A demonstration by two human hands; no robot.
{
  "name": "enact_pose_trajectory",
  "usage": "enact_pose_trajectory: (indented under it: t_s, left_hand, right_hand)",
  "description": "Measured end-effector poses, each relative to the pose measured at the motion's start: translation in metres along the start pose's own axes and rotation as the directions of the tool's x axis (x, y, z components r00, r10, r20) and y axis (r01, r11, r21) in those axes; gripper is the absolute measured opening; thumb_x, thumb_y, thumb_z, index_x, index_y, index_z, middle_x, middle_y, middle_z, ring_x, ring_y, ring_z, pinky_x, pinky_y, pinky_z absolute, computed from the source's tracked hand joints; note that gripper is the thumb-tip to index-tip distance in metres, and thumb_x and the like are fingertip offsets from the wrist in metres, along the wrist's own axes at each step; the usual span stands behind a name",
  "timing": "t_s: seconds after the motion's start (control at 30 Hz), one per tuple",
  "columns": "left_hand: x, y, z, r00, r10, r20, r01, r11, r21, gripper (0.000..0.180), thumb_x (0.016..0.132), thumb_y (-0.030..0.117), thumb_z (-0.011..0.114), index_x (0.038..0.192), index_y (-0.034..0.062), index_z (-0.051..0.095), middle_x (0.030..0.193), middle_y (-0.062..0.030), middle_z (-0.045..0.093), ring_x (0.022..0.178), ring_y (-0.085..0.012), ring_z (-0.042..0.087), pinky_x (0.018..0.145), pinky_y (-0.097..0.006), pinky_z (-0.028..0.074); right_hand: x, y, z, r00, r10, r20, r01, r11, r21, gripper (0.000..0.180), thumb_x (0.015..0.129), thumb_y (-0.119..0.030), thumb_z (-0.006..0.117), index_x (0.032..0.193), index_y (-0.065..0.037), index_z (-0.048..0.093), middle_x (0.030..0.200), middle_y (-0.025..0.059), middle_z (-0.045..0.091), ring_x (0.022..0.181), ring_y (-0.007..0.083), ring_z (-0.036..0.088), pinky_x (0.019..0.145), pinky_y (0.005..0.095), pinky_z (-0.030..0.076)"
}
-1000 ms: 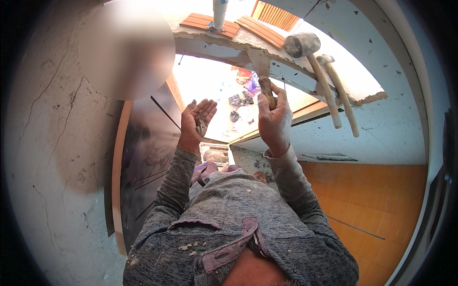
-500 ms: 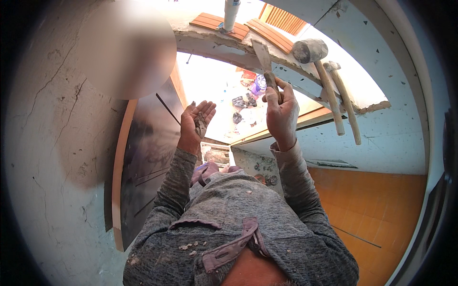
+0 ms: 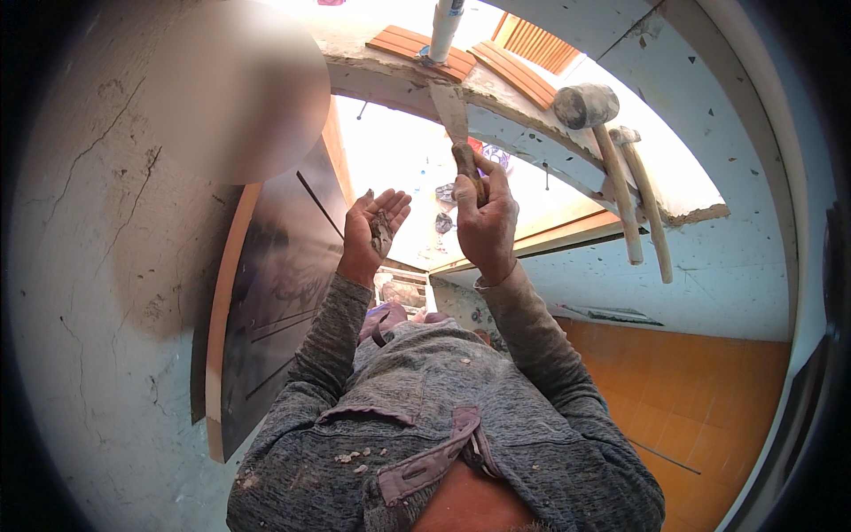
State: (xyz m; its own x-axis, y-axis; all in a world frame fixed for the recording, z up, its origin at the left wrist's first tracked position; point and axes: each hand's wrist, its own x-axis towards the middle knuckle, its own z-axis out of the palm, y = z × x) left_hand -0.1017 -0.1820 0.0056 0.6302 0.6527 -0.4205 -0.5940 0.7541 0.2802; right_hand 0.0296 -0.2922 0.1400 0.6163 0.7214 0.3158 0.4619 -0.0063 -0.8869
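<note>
In my right hand (image 3: 489, 226) is a putty knife (image 3: 449, 113), gripped by its dark handle. Its broad, pale-smeared blade points up and away, overlapping the edge of the wall ledge (image 3: 390, 87); I cannot tell whether the two touch. My left hand (image 3: 359, 244) is turned palm up to the left of it, with a lump of grey-brown mortar (image 3: 381, 233) resting in the cupped palm. Its fingers are partly stretched out.
A rubber mallet (image 3: 587, 106) and a smaller hammer (image 3: 625, 136) lie on the ledge at right, handles hanging over. Red-brown grooved strips (image 3: 417, 51) flank a white pipe (image 3: 445, 31). A dark door panel (image 3: 275, 293) and cracked wall (image 3: 89, 222) stand left; orange flooring (image 3: 700, 399) lies right.
My right hand has moved left and slightly down with the putty knife, closer to my left hand. The left hand with the mortar has barely shifted.
</note>
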Motion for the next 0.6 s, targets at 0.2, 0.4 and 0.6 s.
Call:
enact_pose_trajectory:
  t_s: [0.2,0.4,0.6]
  left_hand:
    - [0.003,0.001,-0.006,1.0,0.002,0.005,-0.002,1.0,-0.022,0.059,0.106,0.027,0.046,0.143,-0.0177,0.035,0.145,-0.0341,0.043,0.14,-0.0421,0.043,0.121,-0.048,0.038]
    - [-0.002,0.007,-0.004,0.999,0.032,-0.008,-0.032,0.999,0.001,0.059,0.107,0.028,0.044,0.143,-0.0179,0.035,0.145,-0.0348,0.043,0.14,-0.043,0.044,0.12,-0.049,0.038]
    - [-0.002,0.01,-0.007,0.999,0.03,-0.044,-0.031,0.999,-0.009,0.058,0.106,0.026,0.044,0.142,-0.0183,0.036,0.144,-0.0354,0.044,0.138,-0.0437,0.045,0.119,-0.05,0.04]
  right_hand:
    - [0.006,-0.002,0.01,0.993,-0.013,0.12,0.021,0.998,-0.063,0.037,0.094,-0.012,0.062,0.127,0.003,0.055,0.074,0.0192,0.068,0.063,0.0282,0.069,0.064,0.039,0.056]
    - [0.026,0.005,-0.011,0.984,-0.126,0.129,0.146,0.976,-0.163,0.037,0.092,-0.012,0.064,0.126,0.0,0.058,0.086,0.0203,0.072,0.073,0.0298,0.074,0.068,0.0385,0.058]
    - [0.044,0.004,-0.044,0.962,-0.167,0.216,0.227,0.93,-0.291,0.037,0.09,-0.013,0.065,0.125,-0.001,0.06,0.088,0.0233,0.073,0.078,0.0338,0.075,0.072,0.041,0.059]
